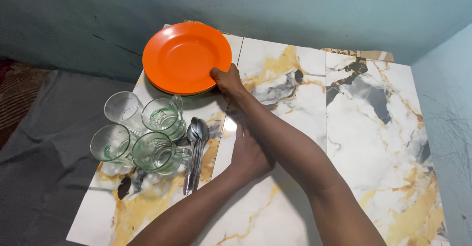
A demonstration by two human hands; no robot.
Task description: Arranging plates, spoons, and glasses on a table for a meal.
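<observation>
My right hand (227,78) is stretched out across the marble-patterned surface (364,128), out at the near right rim of the orange plate (186,58). The plate sits at the far left corner of the surface, on top of at least one more plate, whose greenish edge peeks out underneath. From my fingers (217,73) the plate lies up and to the left; it's round, so no long axis to line up with. My fingers are curled around the rim, thumb over the top edge, gripping it rather than spread wide.

My left hand (250,153) is much nearer to me, resting flat on the surface under my right forearm, fingers loosely extended, nothing in them. Just to its left lies a bundle of metal spoons (195,150), handles pointing toward me, bowls away. Beyond those, four clear glass mugs (140,133) stand clustered, just below the plate. The right hand is the one on the plate; the left is well apart from it.
</observation>
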